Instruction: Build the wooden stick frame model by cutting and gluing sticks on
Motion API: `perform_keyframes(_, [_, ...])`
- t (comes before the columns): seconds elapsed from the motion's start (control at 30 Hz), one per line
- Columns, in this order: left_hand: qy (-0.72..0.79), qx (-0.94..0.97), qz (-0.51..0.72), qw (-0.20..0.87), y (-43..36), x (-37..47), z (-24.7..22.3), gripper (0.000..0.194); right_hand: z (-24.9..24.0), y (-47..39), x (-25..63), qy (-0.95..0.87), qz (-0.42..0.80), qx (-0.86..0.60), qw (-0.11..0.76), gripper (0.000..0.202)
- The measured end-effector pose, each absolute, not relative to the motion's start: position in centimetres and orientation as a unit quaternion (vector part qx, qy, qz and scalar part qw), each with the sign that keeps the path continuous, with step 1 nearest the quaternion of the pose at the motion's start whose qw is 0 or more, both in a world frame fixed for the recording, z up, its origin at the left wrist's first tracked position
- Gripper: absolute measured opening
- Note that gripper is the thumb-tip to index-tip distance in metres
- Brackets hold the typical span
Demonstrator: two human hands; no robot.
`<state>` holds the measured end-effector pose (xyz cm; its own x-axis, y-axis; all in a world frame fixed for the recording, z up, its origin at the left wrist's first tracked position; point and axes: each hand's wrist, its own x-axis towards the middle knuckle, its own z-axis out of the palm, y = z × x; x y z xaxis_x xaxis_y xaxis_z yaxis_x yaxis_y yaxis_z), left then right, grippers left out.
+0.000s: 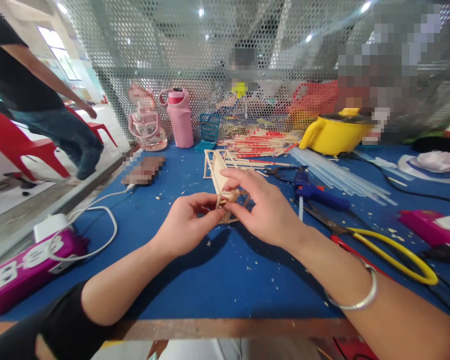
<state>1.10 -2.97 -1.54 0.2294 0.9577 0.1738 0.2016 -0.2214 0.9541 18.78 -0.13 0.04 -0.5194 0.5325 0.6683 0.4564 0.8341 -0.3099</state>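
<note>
A small model of pale wooden sticks (218,172) stands at the middle of the blue table, its near end between my two hands. My left hand (189,222) pinches the near end from the left. From the right, my right hand (260,207) grips the same end with thumb and fingers; a silver bangle is on that wrist. Behind the model lies a pile of thin sticks with red marks (260,142). A blue glue gun (318,194) rests right of my right hand, its nozzle area near some pliers.
Yellow-handled scissors (397,255), clear glue sticks (341,175) and a yellow pot (335,134) are at right. Pink bottles (180,122) stand before a mesh screen. A purple power strip (33,270) with a white cable lies left. A person (41,85) is beyond the table.
</note>
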Motion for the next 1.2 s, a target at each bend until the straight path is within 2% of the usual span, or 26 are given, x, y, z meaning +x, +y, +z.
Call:
perform_keyframes(0.23, [0.442, 0.649, 0.435, 0.441, -2.6, 1.0, -2.0, 0.028, 0.1, -0.1, 18.9, -0.874, 0.039, -0.282, 0.395, 0.054])
perform_keyframes(0.6, [0.421, 0.606, 0.429, 0.521, -2.3, 1.0, -2.3, 0.027, 0.2, 0.0, 19.1, -0.884, 0.038, -0.274, 0.378, 0.057])
perform_keyframes(0.73, [0.412, 0.598, 0.421, 0.543, -2.1, 1.0, -2.3, 0.029, 0.2, 0.2, 19.3, -0.875, -0.016, -0.278, 0.397, 0.060])
perform_keyframes(0.8, [0.400, 0.586, 0.425, 0.563, -1.9, 1.0, -2.2, 0.030, 0.1, 0.3, 19.3, -0.862, -0.066, -0.275, 0.421, 0.047])
perform_keyframes(0.93, [0.391, 0.562, 0.436, 0.584, -1.9, 0.8, -2.0, 0.029, 0.1, 0.0, 19.4, -0.859, -0.180, -0.237, 0.416, 0.002])
perform_keyframes(1.07, [0.399, 0.557, 0.438, 0.582, -2.1, 0.7, -1.8, 0.027, 0.3, -0.6, 19.4, -0.855, -0.245, -0.231, 0.395, 0.008])
perform_keyframes(1.2, [0.396, 0.558, 0.440, 0.582, -2.1, 0.7, -2.0, 0.022, 0.2, -0.8, 19.2, -0.856, -0.260, -0.235, 0.379, 0.013])
